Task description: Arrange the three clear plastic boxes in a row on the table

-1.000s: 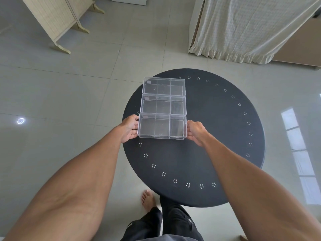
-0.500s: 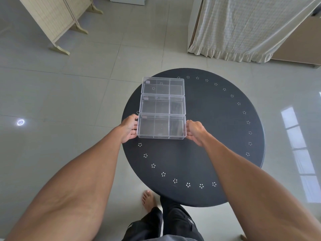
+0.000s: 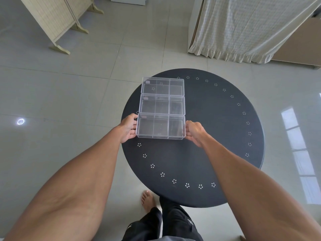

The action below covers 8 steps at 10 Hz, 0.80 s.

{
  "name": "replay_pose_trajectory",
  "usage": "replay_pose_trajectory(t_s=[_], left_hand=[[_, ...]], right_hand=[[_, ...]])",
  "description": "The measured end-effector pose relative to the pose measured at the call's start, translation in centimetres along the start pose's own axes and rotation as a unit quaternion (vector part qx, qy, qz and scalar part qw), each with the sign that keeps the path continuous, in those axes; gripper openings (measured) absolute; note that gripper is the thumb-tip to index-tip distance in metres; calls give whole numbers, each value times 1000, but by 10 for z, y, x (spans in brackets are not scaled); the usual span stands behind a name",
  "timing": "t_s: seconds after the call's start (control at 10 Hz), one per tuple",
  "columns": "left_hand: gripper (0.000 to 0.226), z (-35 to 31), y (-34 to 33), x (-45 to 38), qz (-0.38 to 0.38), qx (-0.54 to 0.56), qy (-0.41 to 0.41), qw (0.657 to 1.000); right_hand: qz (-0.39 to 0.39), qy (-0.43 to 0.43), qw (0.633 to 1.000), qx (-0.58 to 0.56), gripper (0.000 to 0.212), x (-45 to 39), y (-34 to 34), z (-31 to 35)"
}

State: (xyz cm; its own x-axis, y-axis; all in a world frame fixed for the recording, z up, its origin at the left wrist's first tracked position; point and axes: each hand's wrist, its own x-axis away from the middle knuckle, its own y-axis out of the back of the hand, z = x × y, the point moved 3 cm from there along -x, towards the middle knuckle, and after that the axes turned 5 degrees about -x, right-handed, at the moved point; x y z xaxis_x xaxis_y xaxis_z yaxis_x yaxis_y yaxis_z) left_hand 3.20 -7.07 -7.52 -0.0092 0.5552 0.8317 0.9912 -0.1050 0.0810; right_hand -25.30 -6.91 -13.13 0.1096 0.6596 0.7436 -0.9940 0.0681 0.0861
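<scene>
My left hand [image 3: 127, 128] and right hand [image 3: 194, 132] pinch the nearest box [image 3: 160, 126] with their fingers [image 3: 133, 126], mid-frame on the table [image 3: 217, 145].

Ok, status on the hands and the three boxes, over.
Left hand and right hand grip the ends of the nearest box. Middle box and far box line up behind it, touching. Table ahead clear.

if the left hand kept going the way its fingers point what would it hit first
The left hand points rightward, fingers already against the left end wall of the nearest clear box. That box is first; the right hand braces its far end.
</scene>
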Motion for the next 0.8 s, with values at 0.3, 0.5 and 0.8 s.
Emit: replay_pose_trajectory(t_s=[0.3,0.5,0.8], left_hand=[[42,-3,-3,5,-13,-8,-12,1000],[57,-12,-7,6,-153,-131,-107,974],[63,-38,-94,28,-185,-266,-306,895]], right_hand=[[-15,-7,1000,-18,51,4,-1,1],[-45,-7,999,27,60,11,6,4],[-109,163,955,222,28,57,34,40]])
